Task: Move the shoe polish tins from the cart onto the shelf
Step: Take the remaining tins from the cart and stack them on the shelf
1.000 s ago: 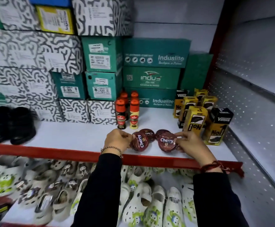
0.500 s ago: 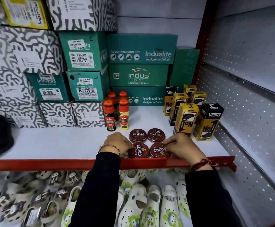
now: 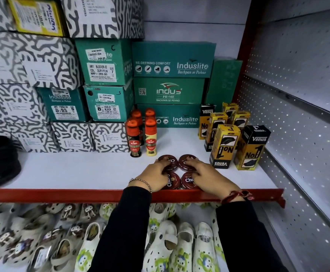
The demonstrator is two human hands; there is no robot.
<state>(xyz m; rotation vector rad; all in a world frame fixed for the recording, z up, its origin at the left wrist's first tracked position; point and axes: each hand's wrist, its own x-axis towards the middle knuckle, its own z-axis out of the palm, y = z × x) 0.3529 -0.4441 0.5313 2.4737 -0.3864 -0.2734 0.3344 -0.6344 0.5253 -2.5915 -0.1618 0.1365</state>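
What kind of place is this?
Most likely a shoe shop's stockroom or sales shelf: priced shoe boxes stacked on the shelf, polish tins laid out, and clogs displayed below.

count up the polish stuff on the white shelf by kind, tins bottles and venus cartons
Round red-brown tins: 4
Orange-capped Kiwi bottles: 4
Venus cartons: 6 visible
Total: 14
Left hand and right hand rest on the tins.
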